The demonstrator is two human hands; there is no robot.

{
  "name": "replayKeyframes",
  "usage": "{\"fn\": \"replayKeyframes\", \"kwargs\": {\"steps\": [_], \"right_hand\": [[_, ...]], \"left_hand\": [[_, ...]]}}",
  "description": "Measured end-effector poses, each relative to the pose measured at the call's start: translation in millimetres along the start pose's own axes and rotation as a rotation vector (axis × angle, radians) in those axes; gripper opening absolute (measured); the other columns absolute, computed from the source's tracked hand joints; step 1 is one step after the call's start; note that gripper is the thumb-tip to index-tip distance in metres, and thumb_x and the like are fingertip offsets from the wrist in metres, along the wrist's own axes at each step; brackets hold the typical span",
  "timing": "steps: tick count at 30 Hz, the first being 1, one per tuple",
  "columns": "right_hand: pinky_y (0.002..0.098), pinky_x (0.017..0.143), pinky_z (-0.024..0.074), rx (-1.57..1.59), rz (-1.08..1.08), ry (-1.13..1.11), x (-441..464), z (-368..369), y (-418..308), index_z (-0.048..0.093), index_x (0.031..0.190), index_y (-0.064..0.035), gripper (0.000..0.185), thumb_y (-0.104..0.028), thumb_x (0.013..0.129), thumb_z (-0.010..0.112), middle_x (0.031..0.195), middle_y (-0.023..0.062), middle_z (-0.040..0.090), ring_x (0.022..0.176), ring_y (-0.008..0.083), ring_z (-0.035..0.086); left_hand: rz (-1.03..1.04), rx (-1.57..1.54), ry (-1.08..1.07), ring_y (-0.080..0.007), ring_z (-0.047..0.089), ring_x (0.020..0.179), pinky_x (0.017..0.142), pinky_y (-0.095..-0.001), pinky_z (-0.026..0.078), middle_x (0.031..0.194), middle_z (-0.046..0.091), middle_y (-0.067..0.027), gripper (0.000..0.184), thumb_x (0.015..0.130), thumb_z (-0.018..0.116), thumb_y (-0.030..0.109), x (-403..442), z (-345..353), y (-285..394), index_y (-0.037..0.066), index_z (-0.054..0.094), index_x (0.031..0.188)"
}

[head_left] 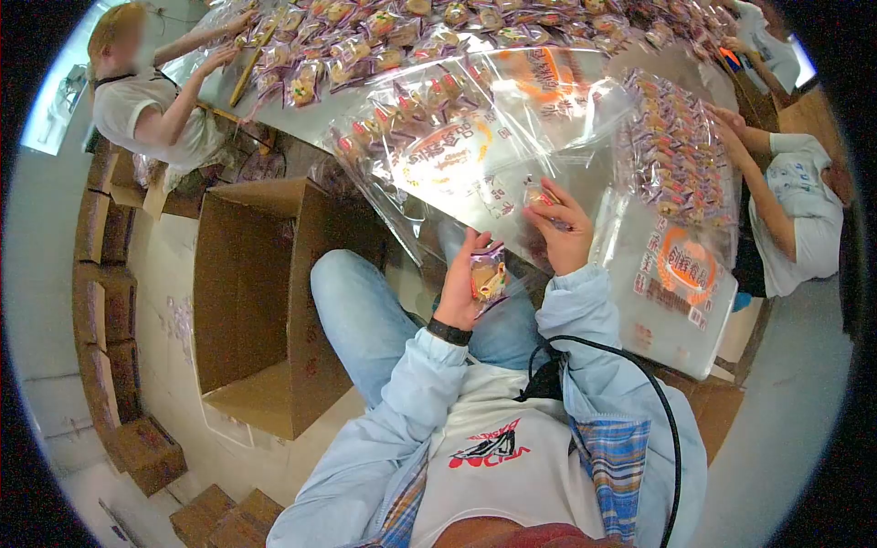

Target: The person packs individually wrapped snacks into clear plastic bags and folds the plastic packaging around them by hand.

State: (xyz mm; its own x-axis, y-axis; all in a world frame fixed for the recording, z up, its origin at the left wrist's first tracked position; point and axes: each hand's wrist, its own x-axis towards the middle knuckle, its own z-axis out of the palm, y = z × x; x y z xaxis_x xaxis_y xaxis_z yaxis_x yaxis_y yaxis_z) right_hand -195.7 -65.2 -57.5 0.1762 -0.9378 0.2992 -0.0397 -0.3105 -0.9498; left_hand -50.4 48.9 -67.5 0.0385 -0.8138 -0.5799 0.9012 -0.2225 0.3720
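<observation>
The small packet (pixel 488 276) is clear film with a purple edge, shiny and crinkled, its contents pale tan with a touch of yellow. It lies tilted against the palm side of the left hand (pixel 456 285), whose fingers sit close together and a little curled; I can't tell how hard they press. That puts it at eight o'clock from the right hand (pixel 566 230). There, the fingers are bent, thumb and forefinger nearly closed on a small shiny piece (pixel 541 194) with red on it, too small to make out.

Out from the hands, a big clear bag (pixel 438 146) with orange print spreads at eleven o'clock, rows of packets showing inside it. Past it, more loose packets (pixel 365 38) crowd the table (pixel 290 119) from eleven to twelve. A second filled bag (pixel 674 151) lies at two o'clock, packed in tight rows. Over at nine o'clock, an open cardboard box (pixel 245 297) stands beside the wearer's knee. One co-worker (pixel 151 114) reaches over the table at ten o'clock; another (pixel 797 205), at three, has a hand at the second filled bag.
</observation>
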Motion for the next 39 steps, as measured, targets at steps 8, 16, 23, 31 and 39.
{"fn": "replayKeyframes", "kwargs": {"steps": [8, 16, 23, 31, 39], "right_hand": [[0.0338, 0.096, 0.0516, 0.041, 0.095, 0.012, 2.3, -10.8, 10.4, 0.074, 0.087, 0.0006, 0.012, -0.009, 0.086, 0.081, 0.127, 0.0169, 0.069, 0.113, 0.0245, 0.067], [0.0373, 0.092, 0.0550, -0.160, -0.077, -0.173, -5.4, -14.4, -2.5, 0.075, 0.086, -0.0037, 0.014, -0.003, 0.076, 0.084, 0.119, 0.0145, 0.071, 0.108, 0.0283, 0.068], [0.0321, 0.086, 0.0546, 0.055, 0.212, -0.109, -11.4, -17.4, -5.8, 0.072, 0.090, 0.0006, 0.015, -0.013, 0.089, 0.077, 0.109, 0.0143, 0.074, 0.093, 0.0183, 0.070], [0.0265, 0.089, 0.0492, -0.019, 0.134, -0.116, -11.3, -18.8, 16.8, 0.070, 0.110, 0.0004, 0.023, -0.020, 0.103, 0.062, 0.113, 0.0095, 0.073, 0.097, 0.0112, 0.064], [0.0264, 0.087, 0.0494, 0.006, 0.196, -0.036, -12.2, -16.1, 11.3, 0.066, 0.100, -0.0003, 0.018, -0.018, 0.103, 0.061, 0.117, 0.0110, 0.073, 0.093, 0.0103, 0.062]], "left_hand": [[0.063, -0.290, -0.213, -0.0221, 0.066, 0.072, 0.067, -0.0404, 0.058, 0.115, 0.065, -0.0098, 0.054, 0.103, 0.050, 0.055, 9.6, 24.3, 17.6, 0.016, 0.049, 0.139], [0.079, -0.286, -0.082, -0.0225, 0.065, 0.069, 0.069, -0.0425, 0.058, 0.113, 0.066, -0.0025, 0.034, 0.107, 0.047, 0.037, 27.7, 16.1, 16.2, 0.018, 0.053, 0.135], [-0.035, -0.351, -0.009, -0.0233, 0.065, 0.073, 0.069, -0.0430, 0.058, 0.112, 0.067, -0.0065, 0.028, 0.106, 0.050, 0.030, 26.9, -23.3, -9.7, 0.010, 0.056, 0.125], [0.076, -0.196, 0.029, -0.0184, 0.064, 0.077, 0.066, -0.0340, 0.055, 0.092, 0.065, -0.0046, 0.025, 0.101, 0.063, 0.034, 29.2, -3.2, 5.1, 0.009, 0.064, 0.105], [0.204, -0.248, 0.128, -0.0171, 0.063, 0.078, 0.065, -0.0341, 0.055, 0.101, 0.065, -0.0056, 0.047, 0.099, 0.063, 0.050, -0.4, 33.9, 24.4, 0.005, 0.061, 0.115]]}}
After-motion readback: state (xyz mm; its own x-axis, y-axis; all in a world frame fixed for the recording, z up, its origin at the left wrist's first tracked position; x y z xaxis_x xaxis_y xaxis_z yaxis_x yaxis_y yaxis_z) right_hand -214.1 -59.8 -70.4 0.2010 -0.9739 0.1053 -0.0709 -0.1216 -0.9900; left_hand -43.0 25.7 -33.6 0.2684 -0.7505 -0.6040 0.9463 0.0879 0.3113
